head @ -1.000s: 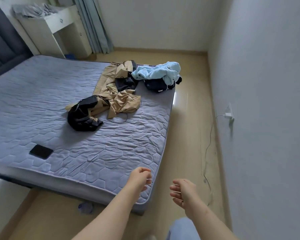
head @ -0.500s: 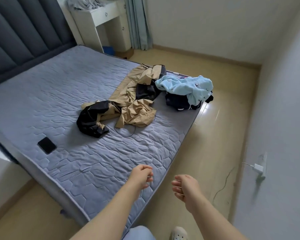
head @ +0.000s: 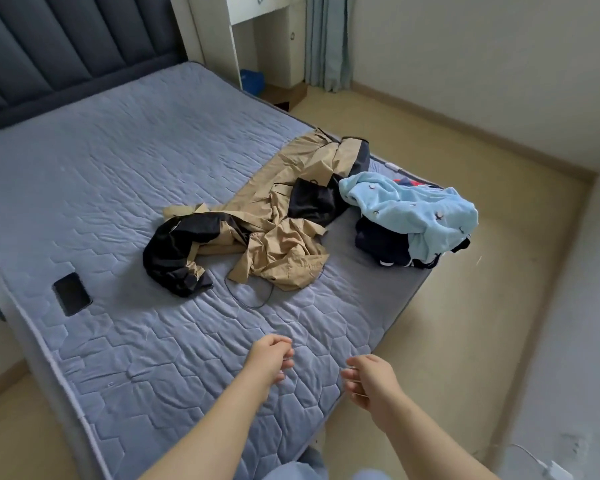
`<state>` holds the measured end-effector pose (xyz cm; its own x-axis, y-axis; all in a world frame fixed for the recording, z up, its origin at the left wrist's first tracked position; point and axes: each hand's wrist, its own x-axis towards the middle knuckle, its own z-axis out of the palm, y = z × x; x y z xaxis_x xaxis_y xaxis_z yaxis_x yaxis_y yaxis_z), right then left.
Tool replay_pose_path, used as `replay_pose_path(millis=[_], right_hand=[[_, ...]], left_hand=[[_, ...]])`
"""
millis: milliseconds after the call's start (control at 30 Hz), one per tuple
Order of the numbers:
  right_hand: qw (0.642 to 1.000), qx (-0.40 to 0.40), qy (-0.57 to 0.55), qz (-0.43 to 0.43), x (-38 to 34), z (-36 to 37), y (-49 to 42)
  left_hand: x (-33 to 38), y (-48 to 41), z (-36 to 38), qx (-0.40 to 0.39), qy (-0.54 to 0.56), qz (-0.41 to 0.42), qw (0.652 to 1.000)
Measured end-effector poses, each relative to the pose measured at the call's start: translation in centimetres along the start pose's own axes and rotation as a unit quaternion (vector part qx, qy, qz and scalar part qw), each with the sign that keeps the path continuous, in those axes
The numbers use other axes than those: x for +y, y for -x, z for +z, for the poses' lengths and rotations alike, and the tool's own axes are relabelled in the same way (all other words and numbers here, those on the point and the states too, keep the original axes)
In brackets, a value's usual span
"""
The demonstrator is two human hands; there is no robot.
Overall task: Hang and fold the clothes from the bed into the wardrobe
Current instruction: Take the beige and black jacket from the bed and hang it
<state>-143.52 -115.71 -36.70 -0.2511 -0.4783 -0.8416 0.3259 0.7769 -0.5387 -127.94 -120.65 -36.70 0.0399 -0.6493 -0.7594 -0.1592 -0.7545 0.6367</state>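
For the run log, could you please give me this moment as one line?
hands: left hand and right hand empty, near bed corner | clothes: untouched | phone: on bed

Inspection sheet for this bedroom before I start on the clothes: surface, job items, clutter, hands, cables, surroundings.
Surface: grey quilted mattress, no sheet seen.
Job's things: tan and black jacket crumpled mid-bed; light blue garment heaped over a dark garment at the corner.
Clutter: black phone flat near the left edge.
Hands: left hand and right hand loosely curled, holding nothing.
Cables: thin black cord looped beside the jacket; white charger, blurred, lower right.
Surroundings: padded headboard, white desk, curtain.
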Motion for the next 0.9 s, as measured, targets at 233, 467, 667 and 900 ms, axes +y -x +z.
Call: replay_pose_path(millis=[233, 467, 667, 900], right_hand=[[0.997, -0.031, 0.069, 0.020, -7.7, 2.4, -6.9], [0.977, -0.070, 0.201, 0.033, -16.5, 4.1, -17.5], [0.940, -0.086, 0.328, 0.045, -22.9, 5.0, -27.4], [0.938, -0.106, 0.320, 0.074, -25.0, 8.0, -37.0]], left_hand=[[7.2, -7.0, 0.5, 0.052, 0.001, -0.011, 0.999], [10.8, -17.7, 3.9, 0.132, 0.016, -0.074, 0.988], [12.6, -27.1, 8.2, 0.149, -0.086, -0.108, 0.979], [12.0, -37.7, 10.5, 0.142, -0.406, -0.016, 0.903]])
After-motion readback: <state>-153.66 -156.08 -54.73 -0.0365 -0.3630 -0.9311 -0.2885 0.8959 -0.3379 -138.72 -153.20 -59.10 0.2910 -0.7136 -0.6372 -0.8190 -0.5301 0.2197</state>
